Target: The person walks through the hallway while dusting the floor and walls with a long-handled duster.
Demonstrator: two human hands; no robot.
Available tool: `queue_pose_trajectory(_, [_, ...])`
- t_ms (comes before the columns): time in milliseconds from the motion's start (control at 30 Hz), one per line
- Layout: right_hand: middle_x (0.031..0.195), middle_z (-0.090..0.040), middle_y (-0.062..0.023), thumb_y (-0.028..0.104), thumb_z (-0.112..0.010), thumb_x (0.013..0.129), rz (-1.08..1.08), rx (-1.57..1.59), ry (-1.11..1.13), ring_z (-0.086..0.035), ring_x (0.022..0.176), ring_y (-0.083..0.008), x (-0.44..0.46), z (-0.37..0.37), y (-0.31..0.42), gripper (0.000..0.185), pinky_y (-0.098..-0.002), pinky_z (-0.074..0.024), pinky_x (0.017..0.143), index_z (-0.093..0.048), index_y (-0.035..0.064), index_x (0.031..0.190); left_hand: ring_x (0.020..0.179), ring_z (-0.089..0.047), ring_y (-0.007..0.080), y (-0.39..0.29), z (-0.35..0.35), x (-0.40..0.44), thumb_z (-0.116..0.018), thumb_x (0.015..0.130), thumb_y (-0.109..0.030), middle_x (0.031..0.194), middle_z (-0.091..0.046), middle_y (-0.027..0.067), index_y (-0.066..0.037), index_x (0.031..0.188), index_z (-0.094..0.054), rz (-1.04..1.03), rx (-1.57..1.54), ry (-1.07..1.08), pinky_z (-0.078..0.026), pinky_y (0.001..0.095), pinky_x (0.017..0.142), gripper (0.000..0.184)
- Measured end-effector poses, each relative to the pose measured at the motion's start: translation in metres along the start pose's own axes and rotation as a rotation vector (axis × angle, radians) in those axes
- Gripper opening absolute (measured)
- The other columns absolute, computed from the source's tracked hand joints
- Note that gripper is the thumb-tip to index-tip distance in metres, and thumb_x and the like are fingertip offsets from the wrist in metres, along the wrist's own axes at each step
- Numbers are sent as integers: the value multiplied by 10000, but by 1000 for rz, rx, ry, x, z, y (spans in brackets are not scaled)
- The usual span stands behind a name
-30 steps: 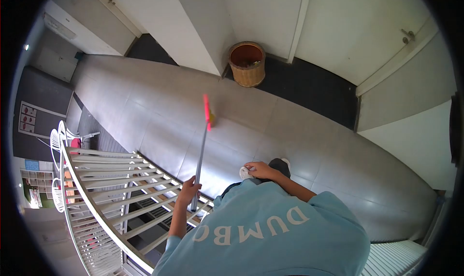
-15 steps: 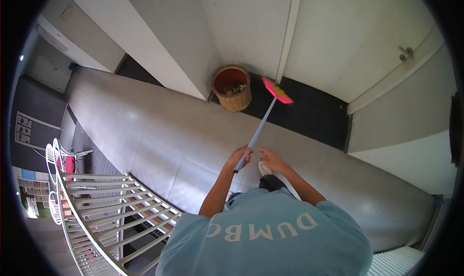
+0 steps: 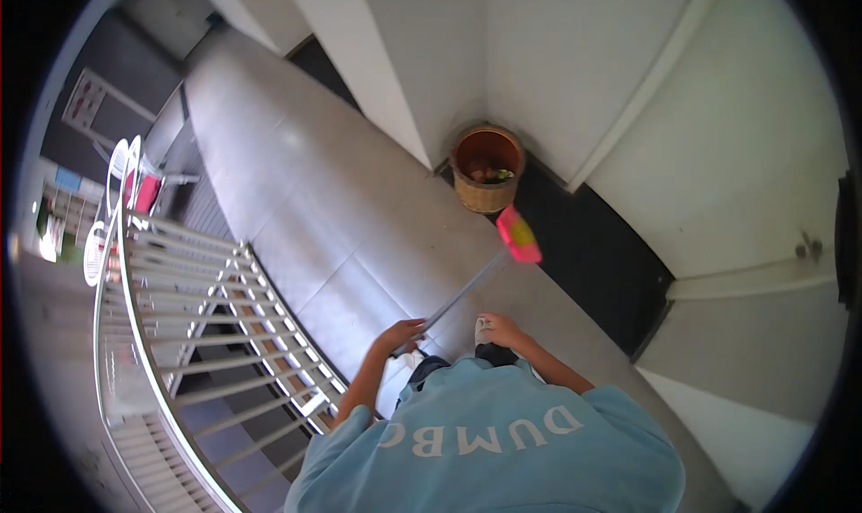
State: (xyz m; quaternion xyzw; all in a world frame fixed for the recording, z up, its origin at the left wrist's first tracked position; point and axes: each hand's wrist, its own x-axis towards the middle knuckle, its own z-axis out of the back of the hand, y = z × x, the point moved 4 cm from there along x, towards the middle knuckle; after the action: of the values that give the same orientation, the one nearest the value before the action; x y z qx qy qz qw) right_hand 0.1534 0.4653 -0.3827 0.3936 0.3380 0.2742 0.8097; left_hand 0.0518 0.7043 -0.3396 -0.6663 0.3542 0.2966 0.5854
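My left hand (image 3: 400, 334) is closed around the grey handle of a broom (image 3: 466, 288). The handle slants away from me to the upper right. Its pink head (image 3: 520, 236), with a yellow-green patch, is slightly blurred and appears just in front of the basket, at the dark mat's edge. My right hand (image 3: 503, 330) is off the handle, in front of my body above a shoe, its fingers loosely bent and apart with nothing seen in them.
A wicker basket (image 3: 486, 195) with some litter inside stands by the wall corner. Behind it lies a dark mat (image 3: 600, 260) before a white door (image 3: 745, 154). A white railing (image 3: 180, 338) runs along my left, with stairs beyond.
The view has turned left, so the basket and door sit further right. The broom head has swung from the mat towards the basket's near side and closer to me. My hands have drawn apart.
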Motion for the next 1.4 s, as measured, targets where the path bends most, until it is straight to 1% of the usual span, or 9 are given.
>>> queue_pose_trajectory(367, [1209, -370, -177, 98, -561, 664, 369, -253, 186, -355, 1117, -345, 60, -66, 165, 572, -405, -347, 888, -363, 74, 1200, 418, -458, 112, 30, 75, -138, -462, 799, -105, 615, -505, 63, 7, 1022, -486, -14, 28, -505, -387, 256, 361, 250])
queue_pose_trajectory(433, [1242, -319, -172, 92, -582, 649, 427, -351, 124, -307, 1137, -381, 64, -72, 212, 631, -430, -327, 901, -325, 81, 1225, 417, -458, 112, 8, 75, -158, -458, 800, -105, 614, -509, 62, 3, 965, -488, -31, 250, -506, -401, 262, 374, 200])
queue_pose_trajectory(533, [1289, -238, -167, 119, -645, 630, 608, -475, 65, -203, 1168, -454, 74, -89, 280, 721, -479, -257, 941, -279, 98, 1251, 442, -469, 106, -16, 86, -209, -464, 809, -130, 648, -533, 50, -60, 1185, -423, 5, 350, -434, -425, 252, 410, 385])
queue_pose_trajectory(633, [1162, -407, -142, 134, -639, 647, 765, -475, 147, -273, 1159, -382, 83, -125, 316, 646, -486, -249, 938, -333, 118, 1215, 477, -483, 85, -35, 104, -246, -459, 819, -151, 716, -571, 41, -66, 1246, -346, 4, 369, -199, -427, 229, 433, 450])
queue_pose_trajectory(667, [911, -554, -119, 161, -616, 674, 711, -464, 270, -473, 978, -316, 92, -144, 313, 457, -444, -361, 839, -439, 136, 1094, 480, -486, 84, -46, 113, -253, -454, 823, -157, 760, -593, 46, -63, 1249, -340, 25, 363, -83, -422, 224, 431, 450])
queue_pose_trajectory(767, [651, -565, -115, 218, -566, 715, 529, -316, 250, -559, 667, -303, 95, -156, 300, 149, -406, -429, 586, -527, 121, 822, 706, -573, 134, -73, 145, -269, -501, 768, -171, 1011, -553, 70, -33, 1185, -413, -46, 231, -6, -505, 246, 578, 447])
queue_pose_trajectory(967, [709, -560, -185, 303, -544, 741, 35, -268, 17, -539, 712, -359, 58, -125, 178, 268, -414, -419, 609, -566, 40, 789, 943, -502, 160, -68, 126, -165, -604, 713, -85, 1015, -543, 78, -12, 1066, -500, -708, 162, 219, -401, 285, 828, 376])
queue_pose_trajectory(1133, [641, -588, -145, 392, -614, 674, -378, -121, 16, -578, 615, -290, -2, -143, -7, 345, -390, -439, 563, -617, 48, 698, 776, -499, 118, -1, 14, -42, -542, 736, -20, 849, -548, 29, -45, 912, -529, -908, 0, 84, -411, 252, 687, 179])
queue_pose_trajectory(1400, [605, -570, -164, 382, -588, 689, -165, -123, -200, -566, 593, -329, 92, -196, 95, 338, -425, -402, 516, -613, 46, 661, 709, -530, 138, -31, 102, -99, -525, 732, 1, 756, -560, 45, -51, 862, -494, -932, 290, -279, -426, 263, 643, 143])
